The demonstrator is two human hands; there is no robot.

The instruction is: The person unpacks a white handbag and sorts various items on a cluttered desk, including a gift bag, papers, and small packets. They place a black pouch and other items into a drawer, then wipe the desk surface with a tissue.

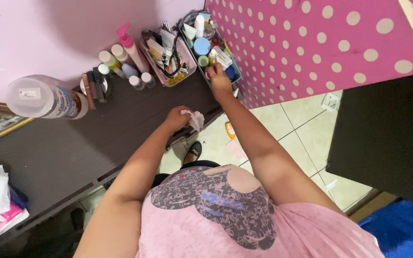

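Tissue [196, 119], white and crumpled, sits bunched in the left hand [178, 118], fingers closed around it, over the dark surface [72, 153] near its front edge. At one o'clock from it, the right hand [218, 79] rests on the blue toiletry basket [235, 67]; its grip cannot be told. Judging by this, the wiping looks barely underway: bottles [120, 62] at eleven o'clock stand unmoved.

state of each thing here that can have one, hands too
left hand: closed on a crumpled white tissue
right hand: reaching into the blue bin; what it grips cannot be told
blue bin: open, packed with bottles and jars
pink bin: open, crammed full
pump bottle: upright
clear jar: lying on its side, lid on
dark desk: bare in the middle
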